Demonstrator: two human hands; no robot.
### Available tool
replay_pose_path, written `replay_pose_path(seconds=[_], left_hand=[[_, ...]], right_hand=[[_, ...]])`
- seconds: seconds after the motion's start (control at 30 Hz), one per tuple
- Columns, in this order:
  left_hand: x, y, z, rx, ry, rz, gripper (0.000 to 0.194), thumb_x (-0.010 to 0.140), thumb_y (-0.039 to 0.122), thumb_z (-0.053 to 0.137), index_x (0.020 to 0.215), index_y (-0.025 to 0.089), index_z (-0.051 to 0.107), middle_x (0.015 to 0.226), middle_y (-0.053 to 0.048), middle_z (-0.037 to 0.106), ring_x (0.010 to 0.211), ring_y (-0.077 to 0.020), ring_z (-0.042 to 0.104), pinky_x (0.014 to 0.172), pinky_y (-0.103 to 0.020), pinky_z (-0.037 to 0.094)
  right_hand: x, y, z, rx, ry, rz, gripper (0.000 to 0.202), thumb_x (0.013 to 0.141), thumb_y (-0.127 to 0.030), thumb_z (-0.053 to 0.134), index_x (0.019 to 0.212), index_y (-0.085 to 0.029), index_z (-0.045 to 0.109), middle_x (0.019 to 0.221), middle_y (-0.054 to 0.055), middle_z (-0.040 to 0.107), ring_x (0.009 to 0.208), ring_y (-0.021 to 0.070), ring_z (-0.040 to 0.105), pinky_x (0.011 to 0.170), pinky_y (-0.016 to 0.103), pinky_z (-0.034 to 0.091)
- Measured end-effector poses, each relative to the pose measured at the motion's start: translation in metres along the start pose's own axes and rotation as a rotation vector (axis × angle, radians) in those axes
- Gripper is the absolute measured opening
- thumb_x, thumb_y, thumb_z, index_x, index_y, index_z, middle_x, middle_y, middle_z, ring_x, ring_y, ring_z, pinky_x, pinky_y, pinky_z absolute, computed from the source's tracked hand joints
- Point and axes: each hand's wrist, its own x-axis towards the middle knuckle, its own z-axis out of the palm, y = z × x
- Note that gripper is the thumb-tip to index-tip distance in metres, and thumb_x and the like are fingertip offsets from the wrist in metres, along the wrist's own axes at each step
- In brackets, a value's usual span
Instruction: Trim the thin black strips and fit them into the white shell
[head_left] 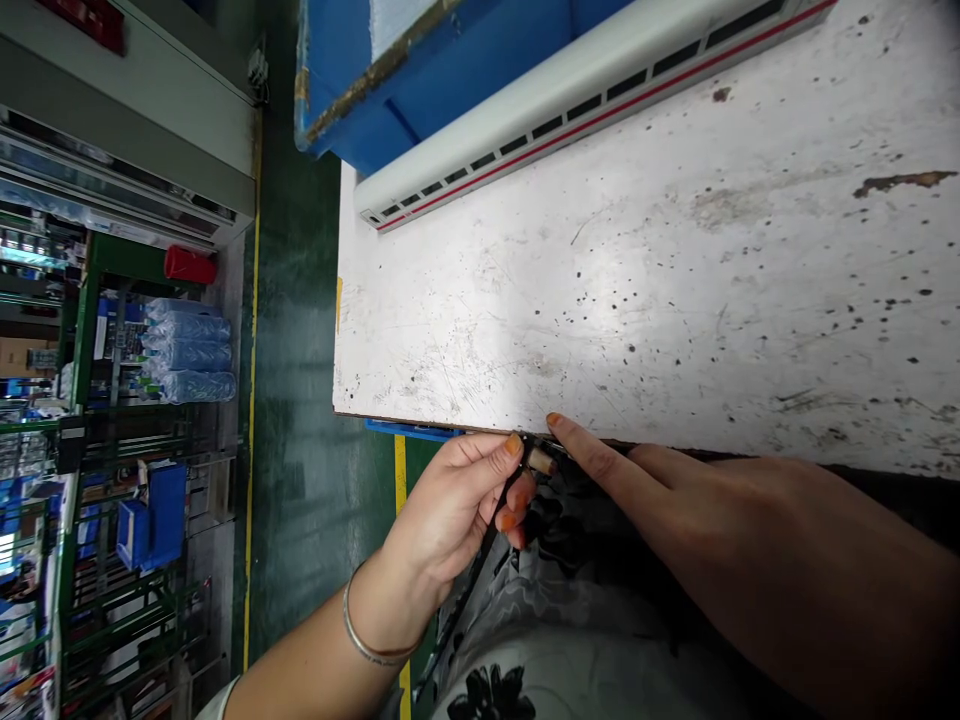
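My left hand (457,500), with a bracelet at the wrist, is at the front edge of the white worktable (480,330). Its thumb and fingers pinch a thin dark strip (504,492), whose kind I cannot make out. Close by the fingertips is a small tan cylindrical piece (541,461); what holds it is unclear. My right hand (720,530) reaches in from the right, index finger stretched out with its tip at the table edge. The thumb and the undersides of its other fingers are hidden.
A long white slotted bar (570,110) with a red line lies across the tabletop. Behind it stands a blue bin (465,80). Left of the table runs a green floor (300,400) with yellow lines. Farther off are wrapped bottles (191,350) and a blue crate (154,515).
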Motion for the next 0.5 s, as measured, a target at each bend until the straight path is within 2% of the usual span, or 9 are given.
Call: replay_pose_path(seconds=[0.13,0.3,0.4,0.5], left_hand=[[0.001,0.0,-0.004,-0.027,-0.024,-0.015,0.031,0.085,0.039,0.083,0.07,0.014,0.07,0.053,0.005,0.047,0.041,-0.004,0.038,0.037,-0.014,0.048],[0.003,0.001,-0.007,0.005,-0.048,-0.002,0.031,0.082,0.041,0.085,0.076,0.012,0.074,0.055,0.006,0.043,0.042,-0.0031,0.033,0.035,-0.011,0.045],[0.003,0.002,-0.008,0.055,-0.069,-0.001,0.035,0.084,0.039,0.084,0.067,0.013,0.067,0.054,0.006,0.04,0.042,-0.0031,0.033,0.035,-0.012,0.044],[0.003,0.002,-0.008,0.11,-0.067,0.013,0.041,0.087,0.036,0.08,0.059,0.015,0.06,0.052,0.006,0.041,0.04,-0.0036,0.035,0.034,-0.013,0.044]], right_hand=[[-0.002,-0.002,0.002,-0.009,0.035,0.011,0.101,0.071,-0.006,0.055,0.165,-0.017,0.021,0.102,0.005,0.072,0.048,0.0179,0.057,0.043,0.036,0.05],[0.0,-0.003,0.0,0.0,0.022,0.015,0.1,0.07,-0.007,0.055,0.165,-0.017,0.024,0.101,0.005,0.073,0.049,0.0193,0.059,0.043,0.036,0.05],[0.005,-0.001,-0.001,0.004,0.027,-0.005,0.099,0.068,-0.008,0.055,0.164,-0.014,0.029,0.1,0.004,0.073,0.048,0.0193,0.059,0.041,0.037,0.052],[0.008,0.002,-0.003,0.008,0.101,-0.069,0.094,0.065,-0.011,0.056,0.158,-0.009,0.041,0.098,0.004,0.074,0.043,0.018,0.057,0.033,0.036,0.051]])
